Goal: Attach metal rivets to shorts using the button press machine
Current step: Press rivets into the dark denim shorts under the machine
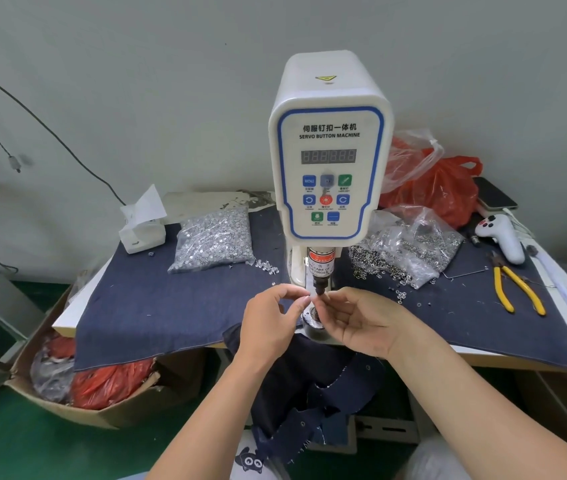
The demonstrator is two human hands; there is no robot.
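The white servo button machine (330,150) stands at the table's middle, its black punch tip (319,289) above the round lower die (314,322). My left hand (271,323) and my right hand (358,320) meet just under the punch. Their fingertips are pinched together on something small that is too tiny to make out, probably a rivet. Dark denim shorts (313,386) hang from the table edge below the die, down over my lap. A clear bag of silver rivets (214,239) lies left of the machine. Another bag of ring-shaped parts (410,249) lies right of it.
A dark blue cloth (171,303) covers the table. Yellow-handled pliers (517,289), a white controller (504,237), a phone (495,194) and a red plastic bag (438,188) sit at the right. A tissue box (141,226) stands back left. A cardboard box (77,382) with bags sits on the floor.
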